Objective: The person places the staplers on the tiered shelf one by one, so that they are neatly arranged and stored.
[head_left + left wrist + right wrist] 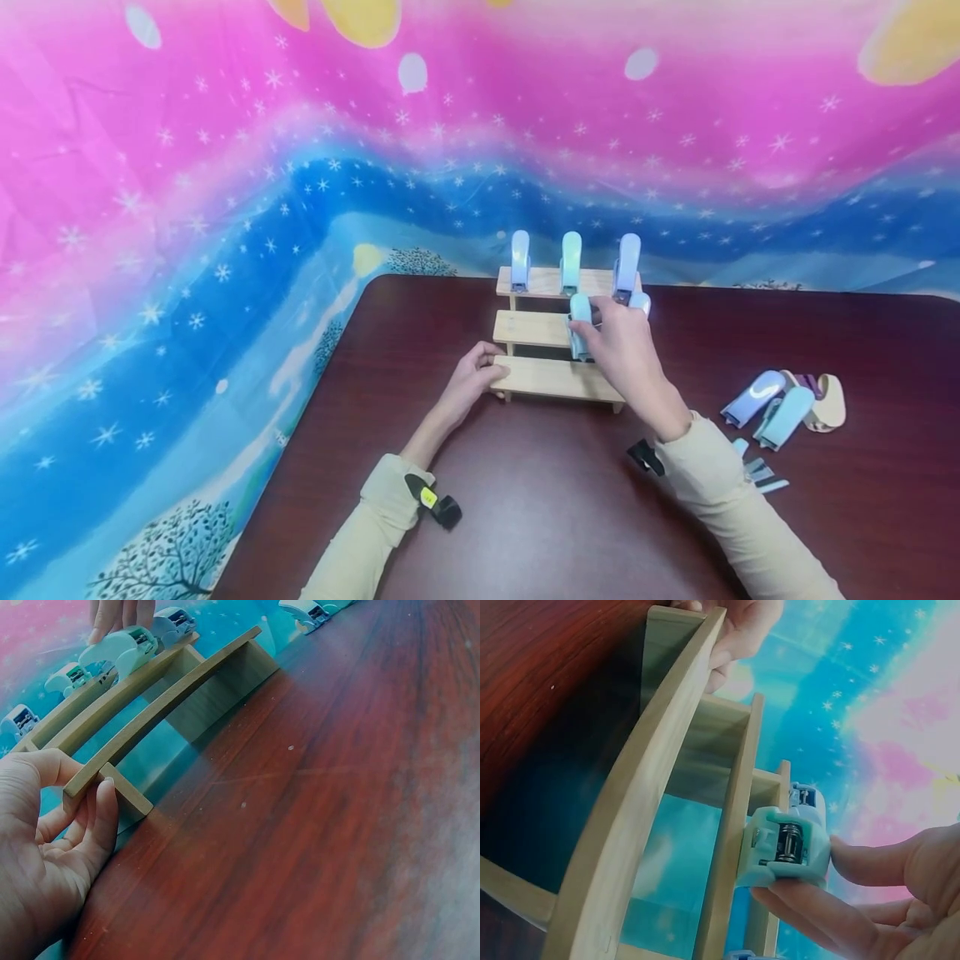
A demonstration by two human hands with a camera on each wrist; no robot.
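Note:
My right hand pinches a mint stapler between thumb and fingers. The stapler is upright at the middle board of a three-step wooden stand; in the right wrist view its dark metal end faces the camera. My left hand grips the left end of the lowest board, thumb on top in the head view. On the top board stand a lavender stapler, a mint one and another lavender one. A pale blue one on the middle board is mostly hidden behind my right hand.
Right of the stand on the dark wood table lie a lavender stapler, a mint stapler and a cream item with purple. Small flat pieces lie near my right sleeve. A patterned cloth hangs behind.

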